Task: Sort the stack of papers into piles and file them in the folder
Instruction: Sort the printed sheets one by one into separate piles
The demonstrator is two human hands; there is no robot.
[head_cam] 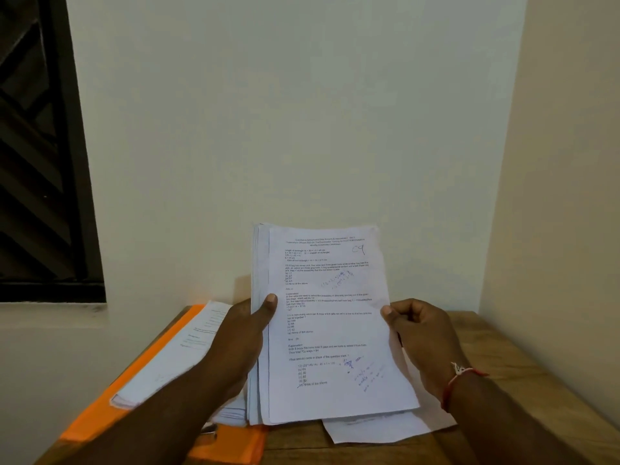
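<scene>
Currently mid-sort. Stack of papers held up off the surface, tilted toward the camera, bottom edge low over the near middle.

- Left hand: grips the stack's left edge, thumb flat on the front, fingers curled behind and out of view.
- Right hand: pinches the right edge of the top sheet, thumb on the front, fingers curled behind.
- Top sheet: printed questions with blue pen marks, and "C9" handwritten at its upper right. It sits slightly right of the sheets behind.
- Folder: orange, lying on the left of the surface, with a pile of printed sheets on it.
- Loose sheet: flat on the surface, near right, partly under the held stack.

Judgement: the step in hand looks like reading the top sheet to decide its pile, then peeling it off. Much of the stack appears unsorted.

To do it well:
- Check the header and the handwritten mark before moving.
- Keep the left thumb pressing the remaining sheets so only one comes away.
- Slide the sheet out to the right rather than lifting it, since thin paper clings and a second sheet could follow.
- Lay it square on its matching pile, edges aligned, so filing later goes cleanly.
</scene>
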